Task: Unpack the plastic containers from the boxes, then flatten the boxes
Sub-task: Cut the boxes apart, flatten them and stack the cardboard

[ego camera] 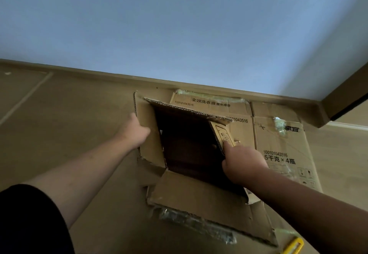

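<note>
The open box [191,144] is seen dark inside. Its left flap [147,134] is touched by the left hand [137,132], fingers hidden, grip unclear. Its right flap [223,134] is gripped by the right hand [243,164].

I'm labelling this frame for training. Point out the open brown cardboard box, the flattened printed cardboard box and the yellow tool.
open brown cardboard box [199,198]: head view, near flap.
flattened printed cardboard box [278,144]: head view, printed panel.
yellow tool [294,246]: head view, its body.
</note>
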`<move>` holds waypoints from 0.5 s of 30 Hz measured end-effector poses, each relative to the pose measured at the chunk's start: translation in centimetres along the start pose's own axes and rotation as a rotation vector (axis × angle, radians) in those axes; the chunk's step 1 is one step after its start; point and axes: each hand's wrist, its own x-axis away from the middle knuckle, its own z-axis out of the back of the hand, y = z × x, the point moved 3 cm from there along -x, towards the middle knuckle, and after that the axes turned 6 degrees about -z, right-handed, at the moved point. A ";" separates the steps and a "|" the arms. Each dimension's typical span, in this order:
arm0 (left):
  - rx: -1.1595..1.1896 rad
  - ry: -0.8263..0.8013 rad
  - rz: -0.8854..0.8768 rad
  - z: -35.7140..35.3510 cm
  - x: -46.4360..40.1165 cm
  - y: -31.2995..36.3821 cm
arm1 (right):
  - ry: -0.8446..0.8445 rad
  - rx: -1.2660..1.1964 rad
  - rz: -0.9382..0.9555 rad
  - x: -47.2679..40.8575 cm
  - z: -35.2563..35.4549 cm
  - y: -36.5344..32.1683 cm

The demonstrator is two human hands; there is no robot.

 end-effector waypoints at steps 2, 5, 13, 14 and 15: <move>0.146 0.003 0.024 0.1 -0.1 -0.4 | -0.016 0.028 0.031 0.3 0.3 -0.2; 0.441 -0.010 0.093 0.3 -0.4 -1.0 | -0.061 0.051 0.118 0.9 0.9 -0.4; 0.706 0.027 0.219 -0.2 -0.9 0.0 | -0.211 0.046 0.382 2.5 2.3 -0.2; 0.680 0.051 0.200 -0.3 -1.0 0.2 | -0.218 0.035 0.400 2.5 2.4 -0.1; 0.642 0.070 0.169 -0.5 -1.0 0.4 | -0.219 0.012 0.421 2.3 2.4 0.2</move>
